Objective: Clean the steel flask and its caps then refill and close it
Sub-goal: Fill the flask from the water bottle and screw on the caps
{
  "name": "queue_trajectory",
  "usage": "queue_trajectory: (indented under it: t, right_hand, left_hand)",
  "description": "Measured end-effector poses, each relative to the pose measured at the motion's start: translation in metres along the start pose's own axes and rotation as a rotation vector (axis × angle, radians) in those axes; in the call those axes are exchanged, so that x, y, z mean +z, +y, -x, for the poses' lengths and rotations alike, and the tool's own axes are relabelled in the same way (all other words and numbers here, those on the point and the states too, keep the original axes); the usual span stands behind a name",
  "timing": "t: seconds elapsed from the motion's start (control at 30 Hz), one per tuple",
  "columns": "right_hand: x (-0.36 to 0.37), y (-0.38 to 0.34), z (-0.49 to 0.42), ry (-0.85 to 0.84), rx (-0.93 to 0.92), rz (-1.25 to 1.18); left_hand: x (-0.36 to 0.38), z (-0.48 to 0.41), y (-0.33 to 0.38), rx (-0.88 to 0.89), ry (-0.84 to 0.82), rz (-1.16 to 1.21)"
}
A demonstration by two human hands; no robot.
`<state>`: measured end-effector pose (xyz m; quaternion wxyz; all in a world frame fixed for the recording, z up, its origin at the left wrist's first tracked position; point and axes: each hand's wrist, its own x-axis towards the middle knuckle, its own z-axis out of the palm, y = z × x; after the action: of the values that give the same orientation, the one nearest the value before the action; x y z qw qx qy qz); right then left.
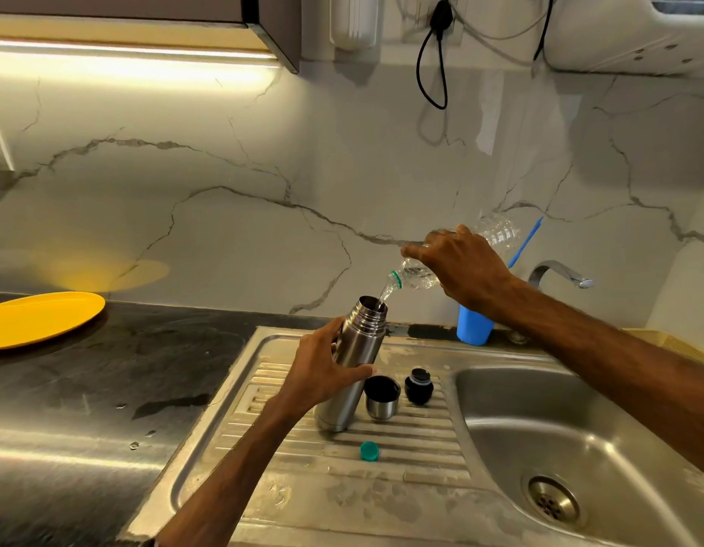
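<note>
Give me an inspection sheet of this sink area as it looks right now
Surface: steel drainboard, stained; dark counter wet.
Job's things: flask open, tilted, water entering; steel cup cap and black stopper beside it.
Clutter: green bottle cap, yellow plate, blue cup.
Grips: left hand holds flask; right hand tips plastic bottle.
Cables: black cable hanging from wall socket.
Surroundings: marble wall, tap.

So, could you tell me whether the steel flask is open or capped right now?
Open: the steel flask has a bare mouth taking water, and its cup lid and black stopper sit beside it.
</note>
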<state>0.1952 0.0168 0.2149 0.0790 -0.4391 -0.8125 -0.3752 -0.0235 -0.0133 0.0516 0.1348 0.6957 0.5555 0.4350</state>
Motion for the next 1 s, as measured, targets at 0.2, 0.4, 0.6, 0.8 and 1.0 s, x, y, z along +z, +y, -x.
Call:
queue_trajectory:
  t: [0.2, 0.4, 0.6, 0.8, 1.0]
  right_hand:
    - [0.007, -0.003, -0.006, 0.028, -0.022, 0.005]
    - [0.008, -0.004, -0.012, 0.053, -0.049, 0.034]
    - [0.004, -0.008, -0.018, 0.118, -0.082, 0.071]
    - [0.006, -0.017, -0.025, 0.159, -0.146, 0.137]
    - [0.004, -0.025, -0.035, 0.246, -0.224, 0.201]
  left_hand:
    - [-0.001, 0.000, 0.000, -0.013, -0.003, 0.005]
    - [-0.001, 0.000, 0.001, -0.017, -0.008, 0.005]
    - [0.000, 0.001, 0.002, -0.007, -0.008, 0.003]
    - [-0.001, 0.001, 0.002, -0.015, -0.016, 0.009]
    - [-0.002, 0.001, 0.002, -0.026, -0.013, 0.020]
